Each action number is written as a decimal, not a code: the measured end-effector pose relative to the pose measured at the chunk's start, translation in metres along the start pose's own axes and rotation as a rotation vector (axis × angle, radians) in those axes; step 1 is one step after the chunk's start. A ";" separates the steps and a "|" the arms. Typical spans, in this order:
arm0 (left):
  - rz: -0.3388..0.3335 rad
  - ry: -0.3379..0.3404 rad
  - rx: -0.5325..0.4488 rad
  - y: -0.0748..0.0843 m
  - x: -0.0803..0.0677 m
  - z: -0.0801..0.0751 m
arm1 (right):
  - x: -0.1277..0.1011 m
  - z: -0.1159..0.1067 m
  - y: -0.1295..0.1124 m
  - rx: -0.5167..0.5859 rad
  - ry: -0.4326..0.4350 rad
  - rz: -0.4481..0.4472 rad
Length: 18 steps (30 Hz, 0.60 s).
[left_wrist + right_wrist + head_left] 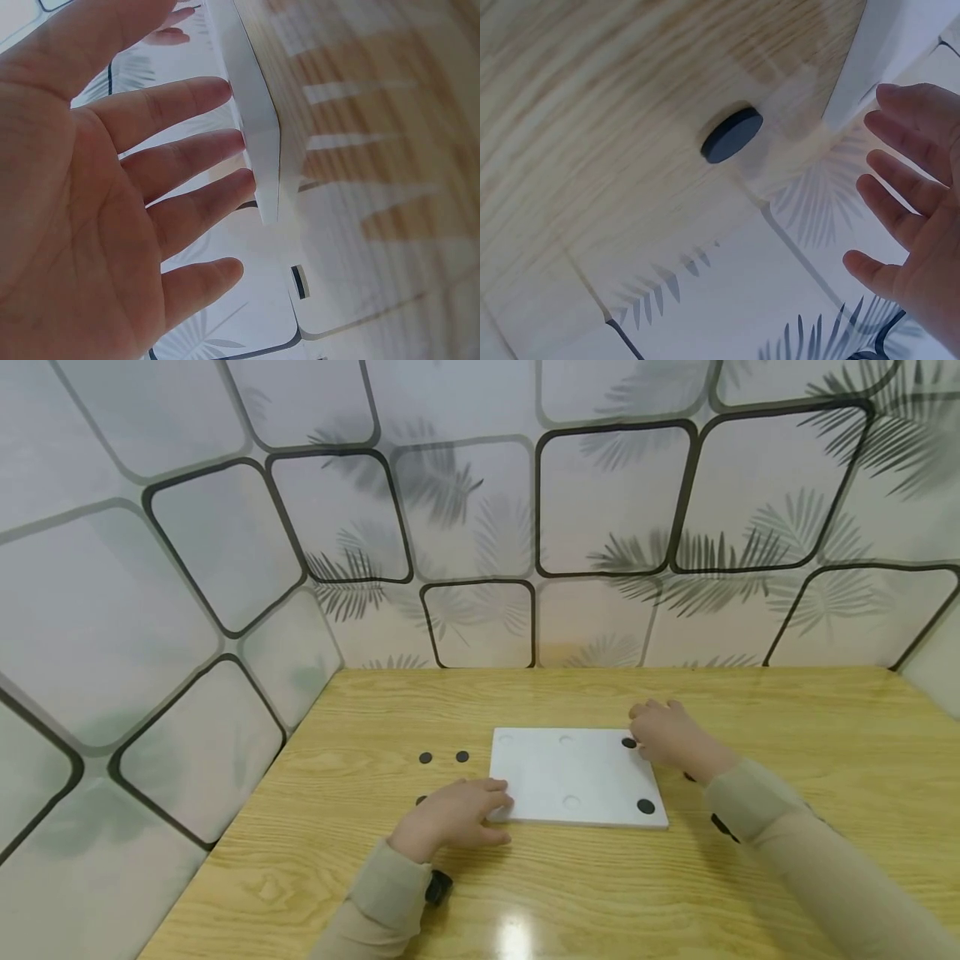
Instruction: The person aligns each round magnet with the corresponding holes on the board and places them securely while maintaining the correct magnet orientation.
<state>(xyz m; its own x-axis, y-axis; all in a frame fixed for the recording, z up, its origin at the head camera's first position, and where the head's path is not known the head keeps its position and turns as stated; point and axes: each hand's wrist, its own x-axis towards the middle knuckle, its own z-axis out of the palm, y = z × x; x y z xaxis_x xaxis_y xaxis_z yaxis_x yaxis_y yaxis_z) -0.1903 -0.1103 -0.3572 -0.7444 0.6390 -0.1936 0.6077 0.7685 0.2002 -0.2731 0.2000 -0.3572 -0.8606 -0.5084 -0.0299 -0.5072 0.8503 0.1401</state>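
A white rectangular board [577,774] lies flat on the wooden table [525,877]. Two black discs sit on it, one at the far right corner [628,742] and one at the near right corner [646,806]; shallow round recesses [572,802] show elsewhere on it. My left hand [457,814] lies at the board's near left corner, its straight fingers [195,150] reaching the board's edge [259,135]. My right hand [667,735] is at the far right corner with relaxed fingers [900,187], holding nothing. In the right wrist view a black disc [731,135] lies on the wood beside the board's corner [885,45].
Loose black discs lie on the table left of the board [425,757] [462,757], and another shows by my right wrist [688,776]. A patterned wall [480,527] closes the table at the back and the left. Bare wood stretches to the right.
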 end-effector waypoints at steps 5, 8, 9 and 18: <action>-0.001 -0.001 0.003 0.001 0.000 0.000 | -0.011 -0.002 0.003 0.020 0.026 0.006; -0.001 -0.003 -0.005 0.002 0.001 0.000 | -0.018 -0.002 0.005 0.023 0.057 0.003; -0.001 -0.003 -0.007 0.001 0.001 0.000 | -0.020 -0.003 0.005 0.021 0.066 0.003; 0.009 -0.001 0.000 0.000 0.001 0.001 | -0.037 0.002 0.016 0.004 0.088 0.005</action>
<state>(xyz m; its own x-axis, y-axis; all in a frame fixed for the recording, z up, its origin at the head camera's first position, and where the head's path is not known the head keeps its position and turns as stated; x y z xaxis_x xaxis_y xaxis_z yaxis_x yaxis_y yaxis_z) -0.1913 -0.1097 -0.3586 -0.7385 0.6461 -0.1928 0.6145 0.7626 0.2018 -0.2497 0.2330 -0.3558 -0.8556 -0.5144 0.0575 -0.5037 0.8531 0.1357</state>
